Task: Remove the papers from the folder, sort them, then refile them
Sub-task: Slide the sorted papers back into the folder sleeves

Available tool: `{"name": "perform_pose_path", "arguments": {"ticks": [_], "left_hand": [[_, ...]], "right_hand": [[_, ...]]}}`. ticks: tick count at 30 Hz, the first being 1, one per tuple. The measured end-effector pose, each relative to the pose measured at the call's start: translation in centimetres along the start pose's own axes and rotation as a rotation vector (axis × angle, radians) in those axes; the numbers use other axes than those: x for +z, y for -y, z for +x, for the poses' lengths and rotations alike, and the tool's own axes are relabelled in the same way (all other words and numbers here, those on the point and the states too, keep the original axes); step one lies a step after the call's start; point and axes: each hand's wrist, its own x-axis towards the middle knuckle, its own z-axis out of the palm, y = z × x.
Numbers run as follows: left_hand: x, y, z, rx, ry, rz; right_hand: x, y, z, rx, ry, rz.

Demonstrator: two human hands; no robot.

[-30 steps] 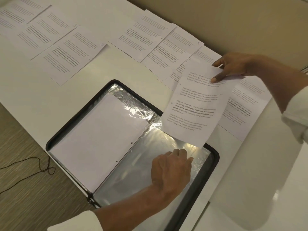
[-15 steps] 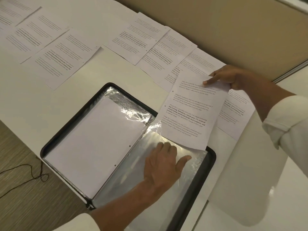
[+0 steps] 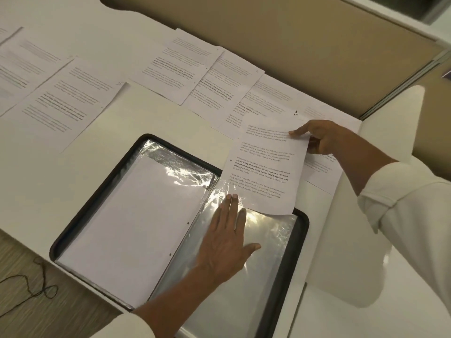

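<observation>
A black folder lies open on the white table. Its left page is a clear sleeve with a blank white sheet inside; its right page is a clear sleeve. My left hand presses flat on the right sleeve with straight fingers. My right hand pinches the top right corner of a printed sheet. That sheet's lower edge lies over the top of the right sleeve, just beyond my left fingertips. Several printed sheets lie spread across the table behind the folder.
More printed pages overlap in a row toward the right, partly under the held sheet. A beige partition stands behind the table. A thin dark cord lies on the wood-look floor at the lower left.
My right hand has brought the printed sheet down and toward the folder; its lower edge now lies on the right sleeve. My left hand has flattened and slid slightly up the sleeve.
</observation>
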Motion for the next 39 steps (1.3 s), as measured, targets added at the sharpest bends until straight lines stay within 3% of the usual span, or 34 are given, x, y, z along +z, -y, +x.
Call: {"name": "perform_pose_path", "arguments": {"ticks": [14, 25, 39], "left_hand": [[-0.7, 2.9, 0.2, 0.124, 0.033, -0.056], [-1.3, 5.2, -0.2, 0.245, 0.034, -0.023], [-0.9, 2.5, 0.2, 0.427, 0.172, -0.009]], "right_hand": [[1.7, -8.1, -7.5, 0.154, -0.063, -0.295], [3.1, -14.0, -8.0, -0.002, -0.138, 0.011], [2.2, -15.2, -7.9, -0.108, -0.087, 0.037]]}}
